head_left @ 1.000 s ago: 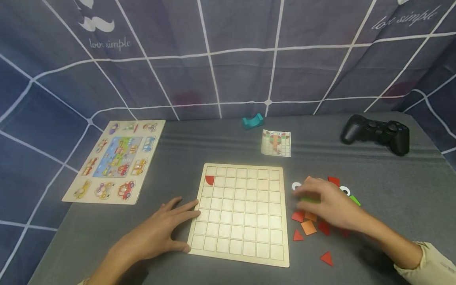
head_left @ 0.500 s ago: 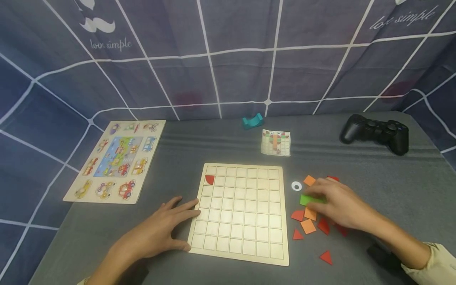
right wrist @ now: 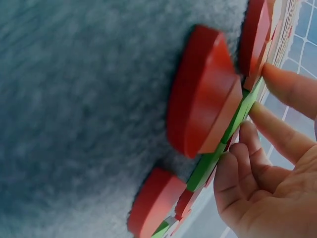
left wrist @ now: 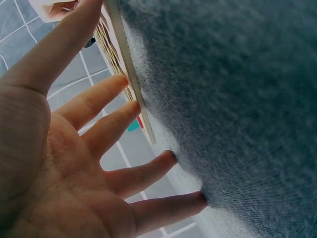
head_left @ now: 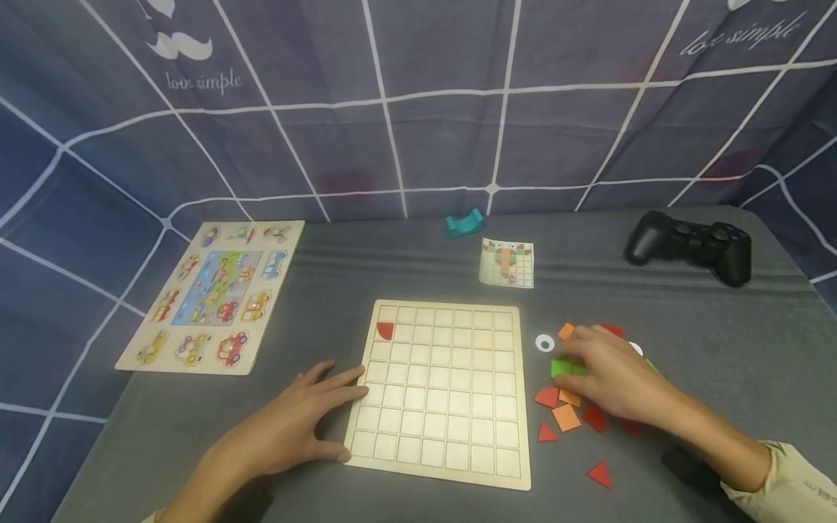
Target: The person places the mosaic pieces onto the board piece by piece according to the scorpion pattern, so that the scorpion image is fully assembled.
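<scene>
A pale wooden grid board (head_left: pixel 434 396) lies on the table, with one red quarter-circle piece (head_left: pixel 386 331) in a cell at its upper left. My left hand (head_left: pixel 297 418) rests at the board's left edge, fingers spread; its thumb and two fingertips touch the edge in the left wrist view. My right hand (head_left: pixel 617 374) is low over the loose pieces, its thumb and index finger pinching a green square (head_left: pixel 561 368) at two edges. Its other fingers are curled. Around it lie orange squares (head_left: pixel 566 418), red triangles (head_left: pixel 599 474), red quarter circles (head_left: pixel 546 397) and a white ring (head_left: pixel 545 343).
A small pattern card (head_left: pixel 506 263) lies behind the board, with a teal curved object (head_left: pixel 464 223) beyond it. At the back right sits a black game controller (head_left: pixel 689 245). A vehicle puzzle board (head_left: pixel 212 298) lies at the left. A grid-patterned cloth (head_left: pixel 418 138) hangs behind.
My right hand shifts slightly right, then back left, and its thumb and index finger come to the green square. The left hand and the board stay still.
</scene>
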The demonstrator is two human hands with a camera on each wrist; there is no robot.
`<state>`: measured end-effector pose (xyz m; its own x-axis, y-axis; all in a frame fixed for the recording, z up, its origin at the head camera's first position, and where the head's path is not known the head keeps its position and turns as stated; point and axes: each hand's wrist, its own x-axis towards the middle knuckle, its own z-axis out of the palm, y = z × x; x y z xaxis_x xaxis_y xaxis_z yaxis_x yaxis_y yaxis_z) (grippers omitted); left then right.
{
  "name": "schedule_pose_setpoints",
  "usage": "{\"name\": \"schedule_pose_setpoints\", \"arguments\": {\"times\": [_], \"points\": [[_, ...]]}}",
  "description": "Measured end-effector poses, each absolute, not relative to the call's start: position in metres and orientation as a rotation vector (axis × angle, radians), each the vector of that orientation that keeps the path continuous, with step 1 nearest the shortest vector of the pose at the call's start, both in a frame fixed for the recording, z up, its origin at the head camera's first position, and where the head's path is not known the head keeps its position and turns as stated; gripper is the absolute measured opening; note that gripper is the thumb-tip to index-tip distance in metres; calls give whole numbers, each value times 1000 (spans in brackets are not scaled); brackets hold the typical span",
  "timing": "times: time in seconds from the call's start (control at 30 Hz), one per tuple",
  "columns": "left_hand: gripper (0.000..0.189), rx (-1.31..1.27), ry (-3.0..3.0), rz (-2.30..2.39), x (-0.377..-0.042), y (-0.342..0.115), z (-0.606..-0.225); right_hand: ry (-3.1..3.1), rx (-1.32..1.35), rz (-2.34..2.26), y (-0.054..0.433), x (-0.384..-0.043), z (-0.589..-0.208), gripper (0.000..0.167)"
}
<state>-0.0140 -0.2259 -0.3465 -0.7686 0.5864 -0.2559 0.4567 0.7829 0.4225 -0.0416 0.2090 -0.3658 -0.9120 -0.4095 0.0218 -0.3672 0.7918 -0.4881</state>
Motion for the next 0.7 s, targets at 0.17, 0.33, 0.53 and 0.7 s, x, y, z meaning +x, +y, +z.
{"name": "schedule_pose_setpoints", "arguments": {"times": [0.17,0.33,0.53,0.7], "points": [[80,785,2593,482,-14,-225,-346,2884,-612,-749,206,-42,-366,21],[81,778,2584,483,-15,-224,-345,2855,-603,-751,205,-43,-367,32],[87,746,2557,494,-15,-225,-344,2844,-625,-766,208,-43,-368,24],[90,722,2534,517,-15,-226,-343,2835,-643,-783,208,-43,-368,18]]}}
